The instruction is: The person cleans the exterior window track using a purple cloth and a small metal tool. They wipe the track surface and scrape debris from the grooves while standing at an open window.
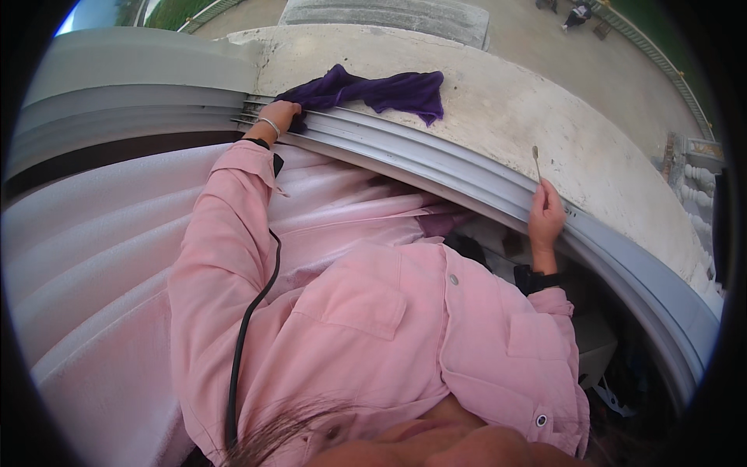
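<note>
My left hand (281,114) grips the near end of a purple cloth (402,93) at the left end of a metal sliding-window track (408,143). The rest of the cloth lies bunched across the track's outer edge and the pale ledge. Farther right, my right hand (547,217) pinches a thin stick (537,163) with a small, dull tip, perhaps a cotton swab. It points up and away over the ledge. That hand is over the right part of the track, and its fingers hide the stick's lower end.
Outside the track is a curved, rough ledge (502,105). Far below are paved ground (583,76) and a person (578,14). A pink curtain (117,233) hangs at left. Grey window frame (134,108) stands at the upper left. A black cable (248,327) runs along my left sleeve.
</note>
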{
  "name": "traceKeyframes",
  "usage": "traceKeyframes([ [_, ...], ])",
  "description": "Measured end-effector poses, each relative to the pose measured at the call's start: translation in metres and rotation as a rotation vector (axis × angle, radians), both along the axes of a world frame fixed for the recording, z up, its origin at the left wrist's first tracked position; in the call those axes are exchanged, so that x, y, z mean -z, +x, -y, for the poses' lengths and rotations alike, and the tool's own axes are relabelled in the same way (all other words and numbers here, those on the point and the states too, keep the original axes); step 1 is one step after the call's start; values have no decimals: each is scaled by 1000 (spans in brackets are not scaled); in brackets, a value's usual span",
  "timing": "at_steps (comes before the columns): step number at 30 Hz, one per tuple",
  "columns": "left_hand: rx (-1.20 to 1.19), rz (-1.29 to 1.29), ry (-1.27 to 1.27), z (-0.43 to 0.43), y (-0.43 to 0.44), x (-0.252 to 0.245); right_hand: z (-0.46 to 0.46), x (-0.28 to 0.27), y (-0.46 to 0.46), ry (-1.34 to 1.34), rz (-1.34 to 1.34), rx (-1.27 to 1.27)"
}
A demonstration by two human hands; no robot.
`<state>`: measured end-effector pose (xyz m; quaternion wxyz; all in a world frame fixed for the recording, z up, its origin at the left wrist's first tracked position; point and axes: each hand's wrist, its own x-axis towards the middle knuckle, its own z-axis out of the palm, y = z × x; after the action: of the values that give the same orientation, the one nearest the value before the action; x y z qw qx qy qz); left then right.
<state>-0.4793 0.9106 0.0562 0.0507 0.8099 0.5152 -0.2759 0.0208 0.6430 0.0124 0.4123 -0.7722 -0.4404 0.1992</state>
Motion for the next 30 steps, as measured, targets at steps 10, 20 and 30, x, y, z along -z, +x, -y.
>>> traceKeyframes([
  [10,-544,1210,-477,-15,20,-43,-1,-1,0,-25,-35,7],
  [20,242,554,83,64,114,15,-1,5,1,-44,28,16],
  [30,156,565,83,42,64,24,1,10,3,-56,9,-6],
])
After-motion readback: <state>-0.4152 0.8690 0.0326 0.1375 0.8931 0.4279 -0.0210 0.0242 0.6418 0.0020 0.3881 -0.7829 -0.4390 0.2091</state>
